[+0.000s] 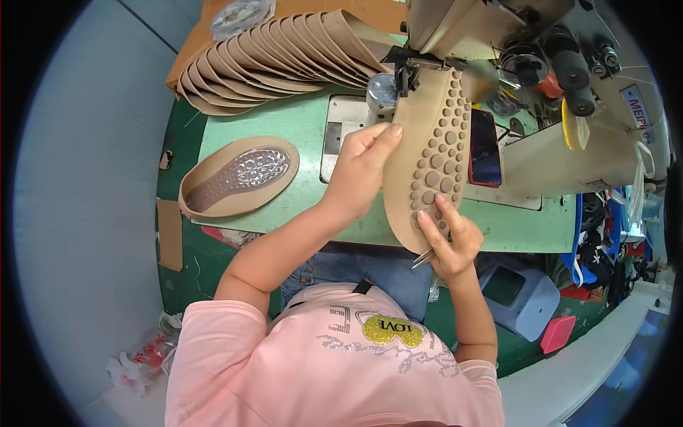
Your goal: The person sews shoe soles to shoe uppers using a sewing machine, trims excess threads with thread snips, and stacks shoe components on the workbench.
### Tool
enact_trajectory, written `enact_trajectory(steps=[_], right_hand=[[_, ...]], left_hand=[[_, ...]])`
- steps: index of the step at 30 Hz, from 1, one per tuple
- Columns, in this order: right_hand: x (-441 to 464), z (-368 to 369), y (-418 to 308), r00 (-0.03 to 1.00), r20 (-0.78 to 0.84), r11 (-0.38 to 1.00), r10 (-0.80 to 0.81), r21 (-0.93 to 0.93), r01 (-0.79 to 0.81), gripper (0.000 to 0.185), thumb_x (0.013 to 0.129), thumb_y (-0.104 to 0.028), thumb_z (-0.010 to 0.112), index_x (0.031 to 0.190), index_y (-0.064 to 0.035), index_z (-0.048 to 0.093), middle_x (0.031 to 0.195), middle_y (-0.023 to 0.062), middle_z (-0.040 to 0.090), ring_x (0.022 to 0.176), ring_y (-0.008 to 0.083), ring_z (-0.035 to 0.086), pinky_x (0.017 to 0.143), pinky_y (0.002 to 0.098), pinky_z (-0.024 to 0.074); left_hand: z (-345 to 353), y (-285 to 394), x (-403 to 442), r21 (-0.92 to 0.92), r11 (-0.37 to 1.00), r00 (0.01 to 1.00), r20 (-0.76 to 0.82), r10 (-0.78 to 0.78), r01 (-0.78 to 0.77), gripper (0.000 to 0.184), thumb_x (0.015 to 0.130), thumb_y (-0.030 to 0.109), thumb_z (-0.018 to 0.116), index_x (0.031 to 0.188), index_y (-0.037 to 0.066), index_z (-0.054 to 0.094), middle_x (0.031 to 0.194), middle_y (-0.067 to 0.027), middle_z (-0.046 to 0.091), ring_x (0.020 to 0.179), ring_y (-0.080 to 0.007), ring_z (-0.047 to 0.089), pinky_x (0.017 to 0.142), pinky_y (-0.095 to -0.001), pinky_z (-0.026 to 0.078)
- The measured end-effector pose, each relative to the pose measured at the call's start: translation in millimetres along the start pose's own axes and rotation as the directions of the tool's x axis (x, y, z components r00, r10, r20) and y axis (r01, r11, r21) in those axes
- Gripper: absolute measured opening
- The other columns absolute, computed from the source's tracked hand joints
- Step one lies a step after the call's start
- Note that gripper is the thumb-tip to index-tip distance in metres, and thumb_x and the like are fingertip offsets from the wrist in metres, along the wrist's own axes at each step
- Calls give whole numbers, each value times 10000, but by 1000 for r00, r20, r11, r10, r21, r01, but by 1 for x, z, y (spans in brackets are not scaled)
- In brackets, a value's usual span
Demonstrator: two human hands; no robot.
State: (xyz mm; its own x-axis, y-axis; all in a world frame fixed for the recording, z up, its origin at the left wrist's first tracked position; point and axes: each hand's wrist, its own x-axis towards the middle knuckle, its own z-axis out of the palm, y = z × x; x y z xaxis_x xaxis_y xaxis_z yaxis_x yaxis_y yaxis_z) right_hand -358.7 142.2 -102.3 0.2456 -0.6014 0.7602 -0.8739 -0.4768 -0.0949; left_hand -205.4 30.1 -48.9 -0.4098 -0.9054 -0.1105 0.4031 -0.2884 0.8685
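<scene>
Cropped pink shirt (320, 356), held sole (421, 156), tip hidden

"LOVE" on pink shirt (313, 370); "MEIP", rest unclear, on sewing machine (544, 162).

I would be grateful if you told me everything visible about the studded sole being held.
The long tan sole looks smooth, with a rounded near end and brown round studs of mixed sizes along its right side. Its far end is hidden beneath the sewing machine. The left hand grips its left edge; the right hand lays two fingers over studs.
</scene>
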Motion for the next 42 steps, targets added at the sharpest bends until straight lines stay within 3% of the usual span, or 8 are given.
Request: enact_trajectory(steps=[2, 8, 11, 17, 20, 34, 37, 42], right_hand=[[1, 0, 0, 1000, 5, 1000, 4, -8, -4, 359, 668, -85, 626, 1013, -153, 703, 1139, 138, 612, 543, 131, 500, 460, 236, 406], [15, 2, 10, 996, -90, 1000, 8, 3, -8, 361, 649, -80, 627, 992, -150, 714, 1133, 139, 618, 563, 135, 508, 481, 242, 418], [19, -1, 12, 997, -82, 1000, 12, 8, -12, 371, 633, -82, 638, 990, -150, 715, 1127, 135, 622, 589, 142, 533, 493, 242, 430], [23, -1, 14, 999, -50, 1000, 14, 7, -14, 379, 622, -82, 643, 991, -136, 713, 1120, 141, 622, 619, 152, 561, 503, 247, 438], [27, 1, 19, 997, -68, 999, 27, 29, -25, 379, 624, -80, 646, 994, -130, 712, 1116, 143, 622, 623, 156, 563, 509, 254, 445], [43, -2, 31, 998, -65, 999, 25, 43, -22, 367, 639, -77, 647, 998, -118, 712, 1117, 140, 623, 678, 187, 591, 570, 273, 484], [50, -3, 44, 998, -59, 998, 32, 64, -28, 361, 634, -65, 655, 988, -106, 714, 1115, 145, 624, 712, 211, 606, 605, 291, 496], [55, -5, 70, 979, -13, 934, 204, 304, -190, 330, 713, -2, 630, 1032, -63, 691, 1142, 167, 603, 1015, 285, 601, 877, 333, 476]], left_hand=[[-9, -6, 4, 138, 990, 998, 59, 30, -38, 307, 961, 214, 462, 1002, -47, 618, 842, -49, 652, 705, -61, 587, 641, -209, 474], [-10, -5, 21, 298, 948, 994, 20, 110, -111, 308, 957, 223, 469, 866, -26, 627, 740, 9, 608, 646, -31, 510, 574, -208, 423], [-5, 7, 10, 118, 993, 1000, -3, 20, -19, 280, 948, 192, 480, 921, -38, 637, 765, -8, 620, 661, -42, 538, 617, -205, 447], [-11, 9, 9, 375, 920, 993, 45, 107, -116, 271, 933, 197, 520, 827, -24, 635, 689, 4, 596, 606, -47, 530, 585, -212, 447], [-5, 10, 13, 336, 935, 991, -25, 128, -112, 257, 922, 189, 541, 819, -23, 643, 672, -1, 597, 595, -51, 533, 570, -216, 447], [-8, 6, 9, 309, 942, 991, 50, 123, -133, 198, 898, 155, 573, 913, -33, 632, 744, -46, 638, 610, -86, 565, 573, -219, 446], [-9, 6, 12, 336, 932, 990, 70, 122, -139, 193, 901, 161, 565, 878, -22, 624, 740, -51, 639, 596, -97, 568, 564, -215, 440], [-25, 12, 15, 355, 920, 981, -33, 189, -165, 217, 898, 218, 574, 850, 11, 618, 713, -37, 625, 582, -91, 550, 556, -205, 415]])
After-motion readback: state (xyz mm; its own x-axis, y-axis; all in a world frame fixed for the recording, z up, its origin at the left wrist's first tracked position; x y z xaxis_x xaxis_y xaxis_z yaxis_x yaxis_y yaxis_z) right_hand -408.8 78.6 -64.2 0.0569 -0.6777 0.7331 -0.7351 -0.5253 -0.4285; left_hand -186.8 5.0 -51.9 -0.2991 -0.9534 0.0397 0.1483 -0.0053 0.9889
